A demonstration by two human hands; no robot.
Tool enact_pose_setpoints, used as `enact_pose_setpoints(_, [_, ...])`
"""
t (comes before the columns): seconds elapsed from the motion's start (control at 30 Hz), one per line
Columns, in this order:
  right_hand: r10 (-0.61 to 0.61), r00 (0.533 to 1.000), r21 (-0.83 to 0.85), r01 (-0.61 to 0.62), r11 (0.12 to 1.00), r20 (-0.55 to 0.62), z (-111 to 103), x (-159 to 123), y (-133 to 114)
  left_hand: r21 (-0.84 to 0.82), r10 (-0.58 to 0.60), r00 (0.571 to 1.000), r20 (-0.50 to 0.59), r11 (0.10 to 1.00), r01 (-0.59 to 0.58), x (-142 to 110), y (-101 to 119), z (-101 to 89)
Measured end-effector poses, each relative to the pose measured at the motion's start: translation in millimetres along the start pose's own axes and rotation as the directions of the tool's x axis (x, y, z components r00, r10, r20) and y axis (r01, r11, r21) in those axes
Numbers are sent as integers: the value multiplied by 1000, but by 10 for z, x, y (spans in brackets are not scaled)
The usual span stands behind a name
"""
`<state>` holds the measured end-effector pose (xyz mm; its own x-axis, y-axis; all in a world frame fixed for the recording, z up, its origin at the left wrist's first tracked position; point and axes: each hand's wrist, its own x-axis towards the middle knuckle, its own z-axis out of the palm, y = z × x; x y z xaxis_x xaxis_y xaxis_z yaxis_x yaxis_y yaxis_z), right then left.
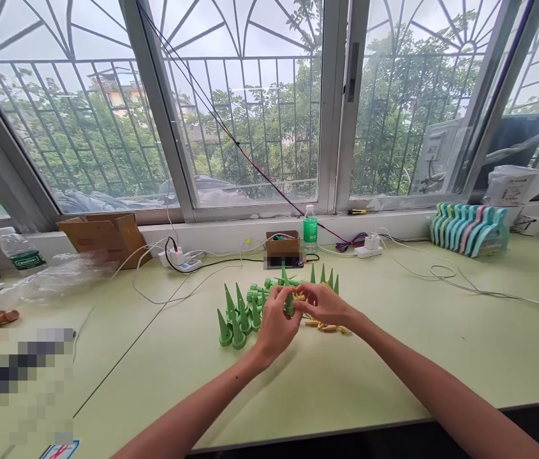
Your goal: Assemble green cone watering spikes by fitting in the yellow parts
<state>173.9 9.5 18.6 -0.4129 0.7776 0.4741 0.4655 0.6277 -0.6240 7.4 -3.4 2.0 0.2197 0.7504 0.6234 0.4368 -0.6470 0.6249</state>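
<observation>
My left hand (279, 325) is closed round a green plastic spike (289, 305), which stands upright with its point showing above the fingers. My right hand (323, 303) meets it from the right, fingers pinched together at the spike's side; what lies between those fingertips is hidden. Left of my hands, several green cone-shaped spikes (237, 333) stand on their wide round bases. Behind the hands, more green pieces (256, 294) lie on their sides, and a few spikes (330, 278) stand upright. Small yellowish-tan pieces (329, 328) are scattered under and beside my right hand.
The pale green table (393, 382) runs along a window. At its back are a small cardboard box (282, 245), a green-labelled bottle (310, 229), power strips (369, 250) and loose white cables (446, 274). A larger box (104, 239) stands left; a row of pastel hangers (470, 229) stands right.
</observation>
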Motion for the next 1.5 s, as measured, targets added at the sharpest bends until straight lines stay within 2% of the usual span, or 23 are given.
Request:
enact_pose_setpoints(0.2, [-33, 996, -19, 32, 999, -88, 23, 99, 78, -17, 64, 997, -42, 998, -65, 42, -104, 113])
enact_pose_setpoints(0.4, [-51, 991, 29, 55, 998, -125, 79, -1, 117, 24, 104, 992, -65, 994, -102, -28, -164, 150])
enact_pose_setpoints(0.6, [-43, 986, 41, 51, 998, -161, 87, -84, 138, 34, 65, 996, -57, 997, -63, -23, -142, 117])
enact_pose_setpoints(1.03, [31, 991, 49, -25, 998, -130, 180, -124, 180, 36, 32, 999, -30, 999, -31, -53, -151, 132])
enact_pose_setpoints(1.5, [25, 991, -49, -32, 998, -131, 190, -140, 274, -18, 9, 1000, 15, 1000, -9, -55, -144, 138])
